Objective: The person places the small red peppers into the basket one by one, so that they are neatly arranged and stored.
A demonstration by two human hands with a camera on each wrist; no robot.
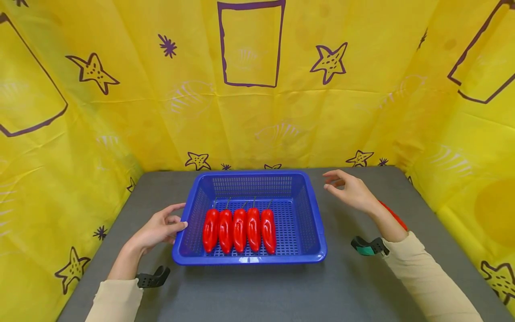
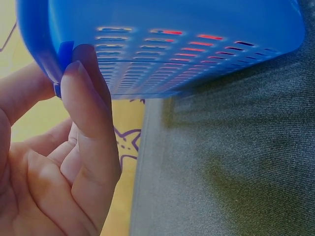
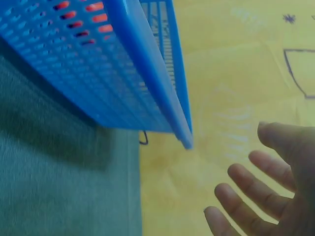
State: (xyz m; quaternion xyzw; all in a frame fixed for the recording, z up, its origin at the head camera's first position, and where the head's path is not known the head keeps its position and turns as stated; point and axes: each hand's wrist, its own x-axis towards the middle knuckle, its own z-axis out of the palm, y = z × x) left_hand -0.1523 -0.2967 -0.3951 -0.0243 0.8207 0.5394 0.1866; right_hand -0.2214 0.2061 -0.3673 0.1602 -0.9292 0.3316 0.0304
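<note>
A blue plastic basket (image 1: 249, 259) with slotted walls sits in the middle of the table. Several glossy red peppers (image 1: 240, 230) with thin green stems lie side by side in it, toward its left half. At the basket's left end, my left hand (image 1: 156, 231) grips the rim. The left wrist view shows the thumb and fingers (image 2: 86, 105) pinching that rim from both sides. To the right of the basket, my right hand (image 1: 354, 192) hovers apart from it, holding nothing. Its fingers (image 3: 256, 189) are spread and slightly bent in the right wrist view.
A dark grey table (image 1: 257, 293) carries the basket. Yellow cloth (image 1: 257, 116) with drawn starfish and frames hangs behind the table and along both sides. Black straps (image 1: 153, 278) stick out from both wrists near the beige sleeves.
</note>
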